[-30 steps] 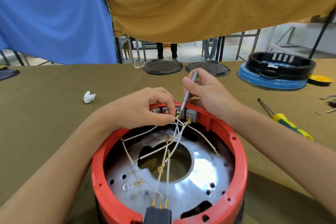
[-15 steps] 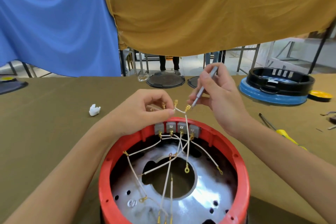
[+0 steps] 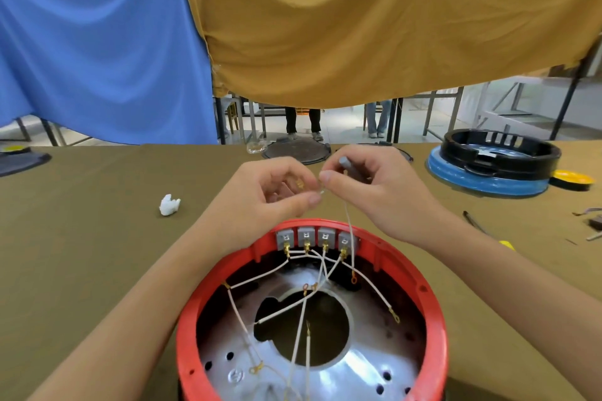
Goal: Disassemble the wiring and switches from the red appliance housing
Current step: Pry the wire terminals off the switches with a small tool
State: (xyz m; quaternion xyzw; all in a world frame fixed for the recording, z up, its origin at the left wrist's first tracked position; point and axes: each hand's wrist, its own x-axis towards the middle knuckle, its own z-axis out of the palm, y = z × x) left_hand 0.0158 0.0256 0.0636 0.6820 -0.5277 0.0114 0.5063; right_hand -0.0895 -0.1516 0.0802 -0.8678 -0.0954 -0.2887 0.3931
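Both hands raised, left hand (image 3: 277,192) and right hand (image 3: 368,185) fingertips pinched together

An olive cloth covers the worktop (image 3: 81,238). Behind it, a blue curtain (image 3: 97,42) hangs at 10 o'clock and a mustard curtain (image 3: 374,26) at 1 o'clock. Under their edges a pale floor (image 3: 342,127) and dark metal table legs (image 3: 430,114) show in daylight.
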